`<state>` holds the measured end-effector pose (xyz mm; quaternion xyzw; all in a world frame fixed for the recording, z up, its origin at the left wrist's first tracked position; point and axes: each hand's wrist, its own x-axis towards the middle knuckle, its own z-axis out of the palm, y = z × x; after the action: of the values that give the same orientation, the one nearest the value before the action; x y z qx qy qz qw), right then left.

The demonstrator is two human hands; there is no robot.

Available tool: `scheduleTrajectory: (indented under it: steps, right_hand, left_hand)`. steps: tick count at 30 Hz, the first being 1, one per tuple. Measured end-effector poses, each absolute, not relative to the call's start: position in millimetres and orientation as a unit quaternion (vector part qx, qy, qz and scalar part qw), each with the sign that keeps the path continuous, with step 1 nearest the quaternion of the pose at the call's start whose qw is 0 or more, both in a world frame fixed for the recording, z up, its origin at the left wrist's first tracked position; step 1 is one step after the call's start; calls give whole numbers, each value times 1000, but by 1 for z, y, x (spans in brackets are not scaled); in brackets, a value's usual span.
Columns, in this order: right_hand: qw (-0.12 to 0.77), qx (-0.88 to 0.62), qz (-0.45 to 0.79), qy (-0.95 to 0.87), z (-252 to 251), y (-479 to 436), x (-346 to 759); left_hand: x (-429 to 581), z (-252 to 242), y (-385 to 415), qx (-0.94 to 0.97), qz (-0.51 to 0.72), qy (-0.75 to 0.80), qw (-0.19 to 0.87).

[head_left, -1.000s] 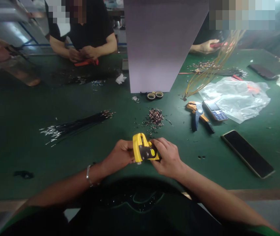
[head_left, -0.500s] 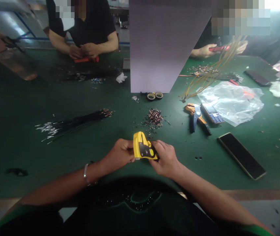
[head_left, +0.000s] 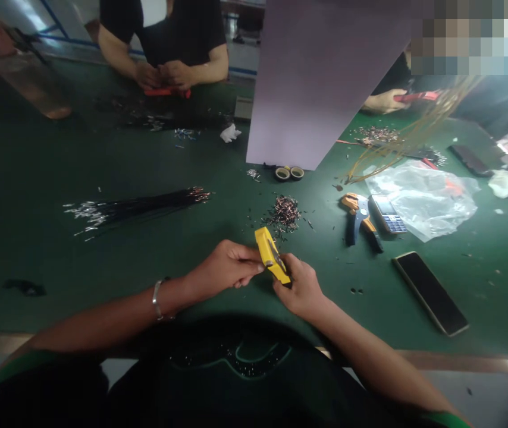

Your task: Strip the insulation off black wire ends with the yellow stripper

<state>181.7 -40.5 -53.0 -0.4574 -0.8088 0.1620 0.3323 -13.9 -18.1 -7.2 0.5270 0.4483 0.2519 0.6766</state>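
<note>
Head view: both hands meet just above the near edge of the desk (head_left: pixel 102 267), with a yellow hand tool (head_left: pixel 272 258) between them. The left hand (head_left: pixel 229 267) has its fingers (head_left: pixel 249 266) closed on the tool's upper end. The right hand (head_left: pixel 301 288) is wrapped around the lower end, fingers closed. The tool is tilted, top end leaning away and to the left, off the desk surface. A bracelet (head_left: pixel 157 299) sits on the left wrist.

Step in hand, my read: the tool is being held and set between the two hands, with nothing loaded in it that I can see. Its jaw side is too small to tell.

Nearby:
- a pile of small metal terminals (head_left: pixel 285 211) just beyond the tool
- a bundle of black wires (head_left: pixel 142 207) to the left
- an orange and blue stripper (head_left: pixel 361 220) touching a keypad phone (head_left: pixel 386 214) on the right, with a plastic bag (head_left: pixel 423 199) behind them
- a smartphone (head_left: pixel 430 292) lying flat, near right
- two tape rolls (head_left: pixel 289 173) at the foot of a grey board (head_left: pixel 325 77)

Other people: one pair of hands across the desk on a red tool (head_left: pixel 167 92), and another hand (head_left: pixel 385 101) at far right by yellow wires.

Next move, as a judgement: one hand has to come free for a wire or a terminal, so the other needs a full grip on the tool first. The terminals are the closer reach.
</note>
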Motion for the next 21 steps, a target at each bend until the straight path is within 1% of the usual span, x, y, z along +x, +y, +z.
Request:
scheduleTrajectory:
  steps: [4, 6, 13, 21]
  right_hand:
    - [323, -467, 210, -796, -50, -40, 181]
    - [317, -467, 214, -797, -49, -40, 181]
    - [321, -454, 150, -817, -50, -41, 180]
    - [325, -439, 122, -829, -51, -40, 182]
  left_hand:
    - [-12, -6, -16, 493, 243, 455, 701]
    - [-13, -6, -16, 480, 240, 459, 708]
    - [-15, -6, -15, 488, 249, 443, 709]
    - [-15, -6, -14, 499, 238, 443, 706]
